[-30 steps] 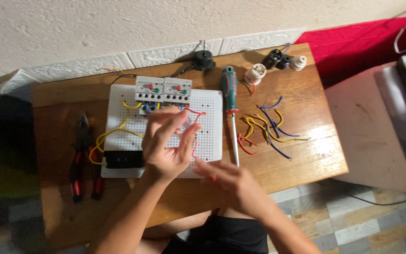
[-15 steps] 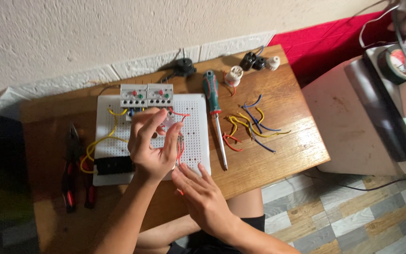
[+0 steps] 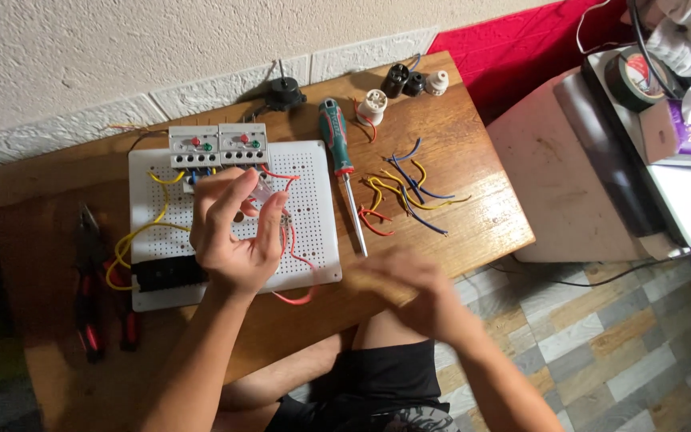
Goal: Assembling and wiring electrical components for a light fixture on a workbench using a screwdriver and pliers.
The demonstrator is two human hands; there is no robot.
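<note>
Left hand [image 3: 233, 236] is raised over the white perforated mounting board [image 3: 313, 208], grip pinched on a small clear part [image 3: 264, 190] with a red wire [image 3: 291, 240] trailing below it. Since half a second ago the right hand [image 3: 413, 296] has pulled back off the board toward the near worktop edge; it is motion-blurred, so its grip can't be told. That leaves the left hand alone on the part. Screwdriver [image 3: 339, 152] lies right of the grip, loose wire offcuts [image 3: 401, 192] further right, pliers [image 3: 89, 280] far left.
</note>
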